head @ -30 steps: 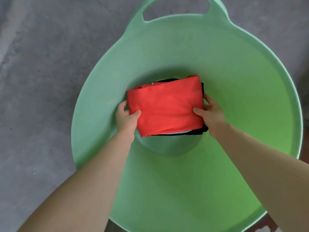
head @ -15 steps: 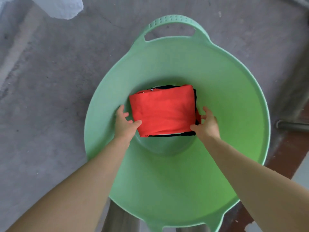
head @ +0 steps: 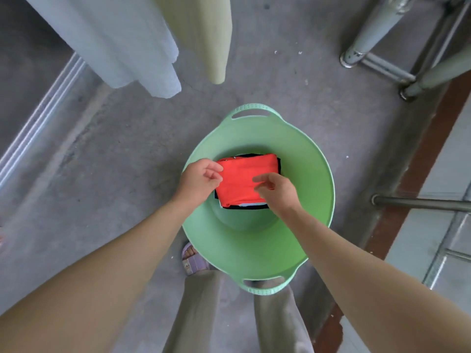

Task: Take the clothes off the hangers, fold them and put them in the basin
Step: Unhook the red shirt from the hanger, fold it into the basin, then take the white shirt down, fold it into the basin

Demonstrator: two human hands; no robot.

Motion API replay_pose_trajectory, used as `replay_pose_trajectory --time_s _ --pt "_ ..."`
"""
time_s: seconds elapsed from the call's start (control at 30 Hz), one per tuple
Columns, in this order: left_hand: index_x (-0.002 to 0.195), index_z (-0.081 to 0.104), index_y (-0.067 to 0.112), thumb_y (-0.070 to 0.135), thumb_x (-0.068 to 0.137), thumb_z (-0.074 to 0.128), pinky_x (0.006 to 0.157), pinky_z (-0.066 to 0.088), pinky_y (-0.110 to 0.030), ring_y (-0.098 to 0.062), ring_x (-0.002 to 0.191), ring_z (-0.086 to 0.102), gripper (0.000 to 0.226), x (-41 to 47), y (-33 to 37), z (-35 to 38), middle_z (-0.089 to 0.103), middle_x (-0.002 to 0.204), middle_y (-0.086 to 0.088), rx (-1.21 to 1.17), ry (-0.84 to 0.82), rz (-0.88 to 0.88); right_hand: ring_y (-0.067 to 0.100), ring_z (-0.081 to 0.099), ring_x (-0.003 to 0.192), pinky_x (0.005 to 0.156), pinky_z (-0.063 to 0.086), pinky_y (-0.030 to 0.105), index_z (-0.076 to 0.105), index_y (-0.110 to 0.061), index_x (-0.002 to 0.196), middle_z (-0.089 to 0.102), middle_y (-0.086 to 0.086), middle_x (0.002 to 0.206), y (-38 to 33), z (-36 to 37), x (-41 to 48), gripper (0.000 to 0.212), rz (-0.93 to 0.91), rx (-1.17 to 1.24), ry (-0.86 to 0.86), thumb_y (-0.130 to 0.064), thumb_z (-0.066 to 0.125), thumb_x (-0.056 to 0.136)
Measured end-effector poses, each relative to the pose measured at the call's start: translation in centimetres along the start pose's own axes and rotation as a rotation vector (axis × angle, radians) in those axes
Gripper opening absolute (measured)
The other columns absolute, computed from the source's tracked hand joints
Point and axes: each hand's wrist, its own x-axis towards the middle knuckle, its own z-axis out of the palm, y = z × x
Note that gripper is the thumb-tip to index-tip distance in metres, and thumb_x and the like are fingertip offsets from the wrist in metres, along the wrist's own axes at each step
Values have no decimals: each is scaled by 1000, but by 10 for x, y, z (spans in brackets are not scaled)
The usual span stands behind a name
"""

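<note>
A folded red garment [head: 244, 179] lies on top of a dark folded garment [head: 254, 207] at the bottom of the green basin [head: 318, 200]. Both of my hands hover above the pile. My left hand [head: 201, 179] is over the red garment's left edge, its fingers loosely curled and holding nothing. Over the garment's right front corner, my right hand [head: 276, 192] has relaxed fingers and is also empty. The right hand covers part of the red cloth.
A pale blue garment [head: 127, 42] and a cream garment [head: 204, 34] hang at the top left. Metal rack legs [head: 369, 34] and a bar [head: 420, 203] stand on the right. My sandalled foot [head: 192, 258] is beside the basin on the concrete floor.
Both hands have let go of the red garment and risen above it. The camera has pulled back upward, so the basin looks smaller and the hanging clothes show.
</note>
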Motion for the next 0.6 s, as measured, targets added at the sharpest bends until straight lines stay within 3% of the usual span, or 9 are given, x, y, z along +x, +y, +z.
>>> replay_pose_trajectory --time_s 0.13,0.2,0.3,0.4,0.5,0.6 --pt "78 59 26 -15 77 60 65 47 -15 -6 63 59 41 -48 37 -36 63 71 0 7 36 47 12 53 66 63 43 24 69 -19 100 59 -9 73 -43 -24 -47 28 -105 -135 -34 -3 52 84" --pt "78 59 25 -15 79 60 64 48 -14 -12 65 58 40 -74 58 -61 62 72 -2 11 54 65 5 50 61 57 40 20 70 -20 99 53 -17 68 -69 -42 -72 27 -136 -171 -32 -4 53 84" --pt "78 60 27 -9 81 61 74 52 -32 -23 70 61 36 -111 93 -101 64 76 -4 35 105 76 -3 46 60 57 35 10 70 -18 99 45 -18 62 -111 -66 -107 26 -187 -172 -1 -2 55 84" --pt "78 60 27 -6 82 61 77 51 -34 -22 67 62 33 -137 127 -133 64 74 2 68 170 116 1 49 64 57 36 4 71 -14 100 50 -17 65 -148 -83 -134 24 -255 -179 -16 -3 56 85" --pt "80 61 25 -3 83 62 77 51 -31 -18 67 61 28 -164 163 -158 64 75 4 79 232 164 12 53 65 56 38 11 70 -15 100 60 -6 74 -182 -94 -157 23 -317 -164 -62 -3 54 87" --pt "78 61 26 -4 83 62 77 51 -31 -17 67 62 29 -190 196 -178 65 75 3 42 302 210 0 51 58 67 43 22 68 -17 98 60 -14 71 -223 -104 -177 20 -390 -98 -91 -5 55 89"
